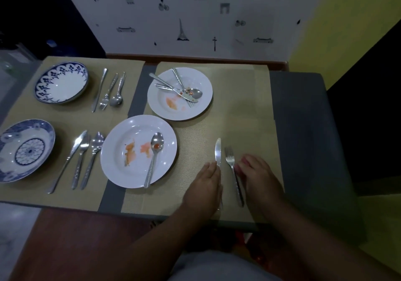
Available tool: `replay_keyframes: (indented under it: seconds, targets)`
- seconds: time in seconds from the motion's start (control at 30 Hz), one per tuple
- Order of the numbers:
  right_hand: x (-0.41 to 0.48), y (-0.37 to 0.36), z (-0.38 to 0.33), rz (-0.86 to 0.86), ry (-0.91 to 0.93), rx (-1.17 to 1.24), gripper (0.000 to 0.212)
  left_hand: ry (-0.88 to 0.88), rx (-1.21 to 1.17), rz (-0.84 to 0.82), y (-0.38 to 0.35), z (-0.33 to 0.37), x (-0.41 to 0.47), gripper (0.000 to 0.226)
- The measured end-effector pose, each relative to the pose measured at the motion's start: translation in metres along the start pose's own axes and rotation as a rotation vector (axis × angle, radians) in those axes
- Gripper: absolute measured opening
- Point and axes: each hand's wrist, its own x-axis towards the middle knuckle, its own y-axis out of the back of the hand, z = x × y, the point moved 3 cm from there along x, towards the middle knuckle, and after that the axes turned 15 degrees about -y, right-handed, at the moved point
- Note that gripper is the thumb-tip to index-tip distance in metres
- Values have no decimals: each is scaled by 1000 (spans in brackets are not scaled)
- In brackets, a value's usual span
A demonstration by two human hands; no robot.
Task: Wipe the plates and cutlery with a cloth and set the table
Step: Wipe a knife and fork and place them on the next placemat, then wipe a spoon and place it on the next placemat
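The left hand point(204, 185) lies flat, fingers straight over the handle of a knife point(218, 152) whose blade points to 12 o'clock. Just at its 3 o'clock, the right hand point(259, 176) has bent fingertips at the handle of a fork point(230, 159); whether they pinch it I cannot tell. Knife and fork lie side by side on a tan placemat point(249, 111). At 10 o'clock sits a stained white plate point(121, 165) holding a spoon point(154, 157). At 12 o'clock a second stained plate point(204, 81) carries crossed cutlery point(180, 89). Far out at 9 and 10 o'clock, two blue-patterned plates point(63, 83) have cutlery beside them.
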Motion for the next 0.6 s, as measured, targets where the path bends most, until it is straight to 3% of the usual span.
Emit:
replay_keyframes:
  seconds: [0.1, 0.23, 0.33, 0.5, 0.6]
  targets:
    - [1, 6, -9, -9, 27, 1, 28, 45, 47, 90, 22, -18, -11, 57]
    - [13, 9, -52, 25, 120, 0, 29, 282, 95, 178, 65, -50, -43, 58]
    - [20, 3, -105, 76, 219, 36, 35, 472, 25, 240, 91, -75, -67, 52]
    - [24, -14, -175, -59, 309, 69, 28, 644, -163, 243, 100, -107, -76, 33]
    - [26, -19, -200, -72, 308, 118, 26, 745, -281, 209, 101, -114, -74, 33]
